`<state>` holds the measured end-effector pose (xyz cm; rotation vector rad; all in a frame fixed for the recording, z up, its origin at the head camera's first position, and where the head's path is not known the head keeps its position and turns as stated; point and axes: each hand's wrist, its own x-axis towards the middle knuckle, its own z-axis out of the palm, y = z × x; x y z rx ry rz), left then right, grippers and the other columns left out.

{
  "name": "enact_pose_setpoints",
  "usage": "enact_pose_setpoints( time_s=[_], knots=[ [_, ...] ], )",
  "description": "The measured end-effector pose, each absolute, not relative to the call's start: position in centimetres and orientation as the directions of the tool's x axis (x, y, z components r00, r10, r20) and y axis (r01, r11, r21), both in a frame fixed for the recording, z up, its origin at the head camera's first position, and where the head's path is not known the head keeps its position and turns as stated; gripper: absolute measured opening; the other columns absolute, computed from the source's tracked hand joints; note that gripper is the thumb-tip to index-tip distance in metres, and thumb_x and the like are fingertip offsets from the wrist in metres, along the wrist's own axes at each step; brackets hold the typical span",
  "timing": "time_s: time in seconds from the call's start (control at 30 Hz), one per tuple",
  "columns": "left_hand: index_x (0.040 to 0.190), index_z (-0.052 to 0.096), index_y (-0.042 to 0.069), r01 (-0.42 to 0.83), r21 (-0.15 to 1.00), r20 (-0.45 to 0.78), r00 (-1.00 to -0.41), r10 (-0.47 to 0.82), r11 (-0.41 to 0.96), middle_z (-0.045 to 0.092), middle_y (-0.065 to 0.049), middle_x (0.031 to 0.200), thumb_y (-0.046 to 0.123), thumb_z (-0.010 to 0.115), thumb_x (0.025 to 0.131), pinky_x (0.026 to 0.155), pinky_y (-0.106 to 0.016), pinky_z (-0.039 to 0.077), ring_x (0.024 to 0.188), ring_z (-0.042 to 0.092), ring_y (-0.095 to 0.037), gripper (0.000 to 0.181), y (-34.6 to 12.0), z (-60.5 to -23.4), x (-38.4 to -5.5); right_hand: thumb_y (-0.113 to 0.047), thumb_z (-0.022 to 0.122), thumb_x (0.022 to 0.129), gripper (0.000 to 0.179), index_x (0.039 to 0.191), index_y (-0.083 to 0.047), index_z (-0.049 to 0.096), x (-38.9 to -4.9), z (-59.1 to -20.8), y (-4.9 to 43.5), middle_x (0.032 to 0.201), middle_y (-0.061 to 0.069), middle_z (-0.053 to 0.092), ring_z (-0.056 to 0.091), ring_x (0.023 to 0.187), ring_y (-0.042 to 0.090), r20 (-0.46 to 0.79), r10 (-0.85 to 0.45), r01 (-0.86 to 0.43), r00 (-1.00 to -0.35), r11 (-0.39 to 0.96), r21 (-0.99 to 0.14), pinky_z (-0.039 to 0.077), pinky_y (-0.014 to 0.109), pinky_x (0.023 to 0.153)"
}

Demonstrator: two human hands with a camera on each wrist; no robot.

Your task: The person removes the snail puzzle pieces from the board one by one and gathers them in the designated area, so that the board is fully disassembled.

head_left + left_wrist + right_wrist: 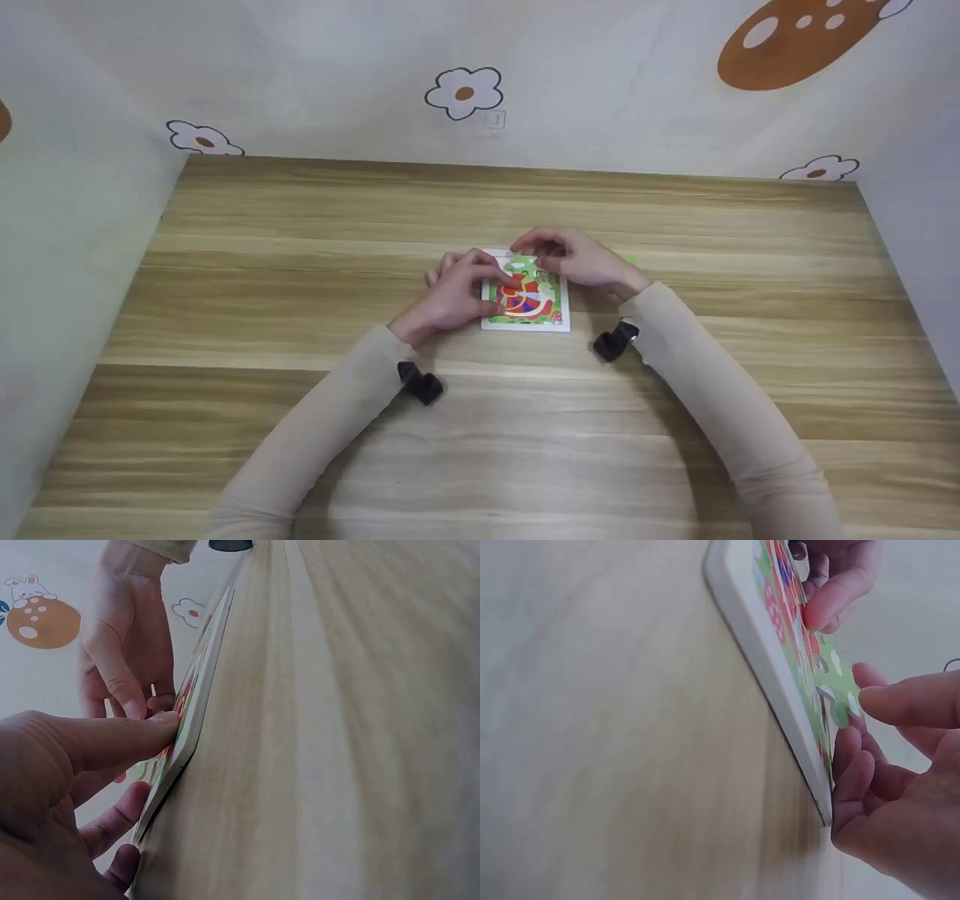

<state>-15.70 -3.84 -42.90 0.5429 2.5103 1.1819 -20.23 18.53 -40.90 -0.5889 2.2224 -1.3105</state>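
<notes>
A small jigsaw puzzle in a white frame [526,328] lies on the table, its picture a red and purple snail on green. My left hand [450,296] lies over its left side, thumb and index finger pressing on the picture; in the left wrist view the thumb [127,741] is nearly straight. At the top right corner, my right hand [581,259] pinches a green puzzle piece [838,682] with white patches, tilted up from the board in the right wrist view. The right fingertips hide part of that corner.
A bit of something green [630,259] shows on the wooden table [300,225] beyond the right wrist. Walls with flower prints stand at the back and sides. Black wrist cameras [422,384] hang at both sleeves.
</notes>
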Motion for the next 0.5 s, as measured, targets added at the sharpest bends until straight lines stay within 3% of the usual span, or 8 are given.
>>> enact_pose_setpoints(
  time_s=[0.5],
  knots=[
    [0.11,0.074,0.021,0.207,0.785,-0.116,-0.876,0.468,0.583,0.051,0.0,0.12,0.015,0.079,0.076,0.089,-0.049,0.014,0.111,0.032,-0.026,0.035,-3.9,-43.01,-15.72,0.006,0.053,0.088,0.027,0.112,0.002,0.065,-20.19,-40.93,18.55,0.103,0.015,0.062,0.055,0.094,0.025,-0.191,-0.542,-0.075,-0.818,0.431,-0.899,0.042,0.032,0.084]
  ],
)
